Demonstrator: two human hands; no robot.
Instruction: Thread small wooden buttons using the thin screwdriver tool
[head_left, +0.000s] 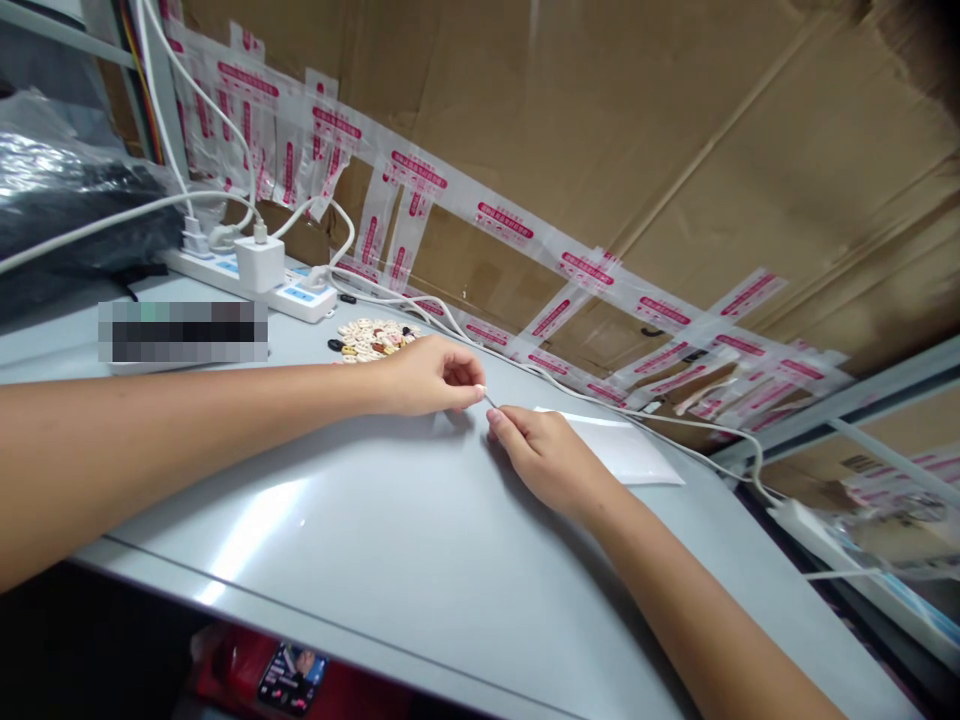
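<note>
Over the middle of the grey table, my left hand (433, 376) is closed in a pinch, with a tiny pale piece at its fingertips. My right hand (544, 448) is closed around a thin dark stick (490, 401), whose tip points at the left fingertips. Whether the stick touches the pale piece is too small to tell. Behind my left wrist lies a pile of small cream, brown and black ring-like pieces (371, 338). A white sheet or flat packet (626, 450) lies just behind my right hand.
A white power strip (300, 297) with a plugged-in adapter (260, 262) stands at the back left, its cables (450, 318) running along the back edge. Taped cardboard (480, 130) rises behind the table (360, 560). A phone (292, 678) lies below the front edge.
</note>
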